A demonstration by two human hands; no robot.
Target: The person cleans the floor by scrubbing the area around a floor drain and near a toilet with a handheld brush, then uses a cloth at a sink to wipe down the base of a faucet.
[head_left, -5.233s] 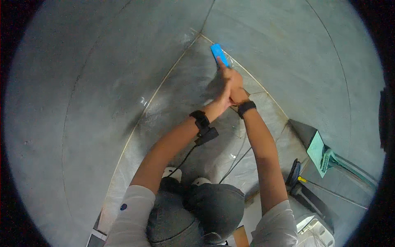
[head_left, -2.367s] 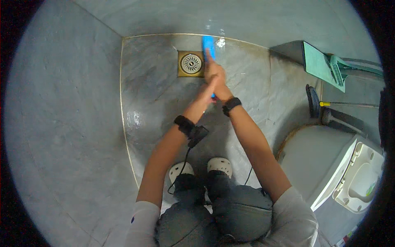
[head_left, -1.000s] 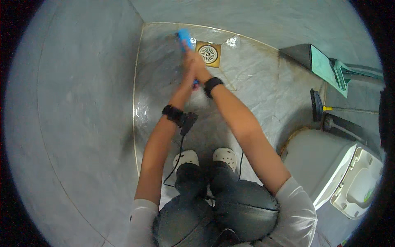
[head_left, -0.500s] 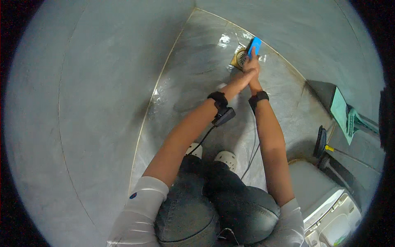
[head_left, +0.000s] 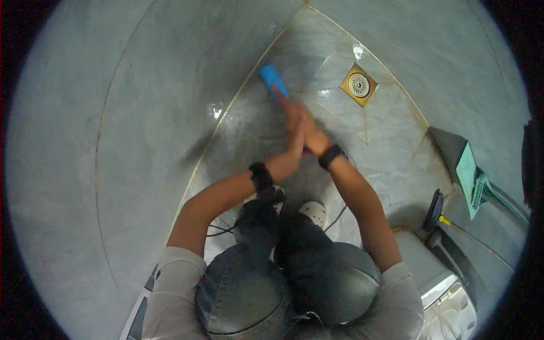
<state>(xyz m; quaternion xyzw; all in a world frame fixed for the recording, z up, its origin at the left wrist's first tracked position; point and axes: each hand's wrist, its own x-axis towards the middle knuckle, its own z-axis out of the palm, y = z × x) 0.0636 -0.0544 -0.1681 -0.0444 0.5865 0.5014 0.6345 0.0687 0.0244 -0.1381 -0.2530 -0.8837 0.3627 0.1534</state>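
A blue scrub brush [head_left: 273, 79] rests on the wet grey floor [head_left: 334, 133], close to the pale seam along the left wall; its underside is hidden. My right hand [head_left: 313, 135] is closed on it, with a finger stretched along its near end. Against the right hand presses my left hand [head_left: 293, 127], wrist bent. Motion blur and overlap hide its fingers. Both wrists wear black bands. To the right of the hands lies a square brass floor drain [head_left: 358, 85] with a round slotted grate.
My white clogs [head_left: 313, 212] stand below the hands. Along the right wall are a green dustpan [head_left: 467, 170], a black brush head [head_left: 433, 208] with a yellow collar, and a white toilet [head_left: 453, 306]. Thin cables [head_left: 337, 218] trail near my feet.
Both hands have swept the blue brush left and nearer to me, from beside the drain to the left wall's seam. The drain is now uncovered.
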